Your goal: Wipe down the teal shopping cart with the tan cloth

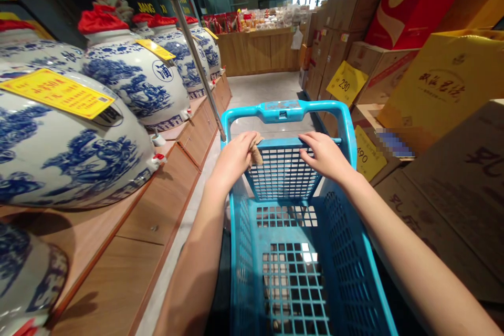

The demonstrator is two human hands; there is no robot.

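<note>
A blue plastic shopping cart (286, 220) with grid walls stretches out in front of me, its handle (281, 110) at the far end. My left hand (234, 160) is closed on a crumpled tan cloth (256, 151) at the left end of the cart's upright grid panel (283, 173). Across from it, my right hand (325, 153) grips the right part of that panel's top edge, fingers over the rim and thumb on the near side. Through the cart's bottom grid, part of the floor shows.
Big blue-and-white porcelain jars (134, 73) with red cloth tops line a wooden ledge (157, 199) on the left, beside a slanting metal pole (200, 58). Stacked cartons (433, 220) and a yellow bag (444, 79) crowd the right. A goods-laden counter (255, 55) stands beyond the aisle.
</note>
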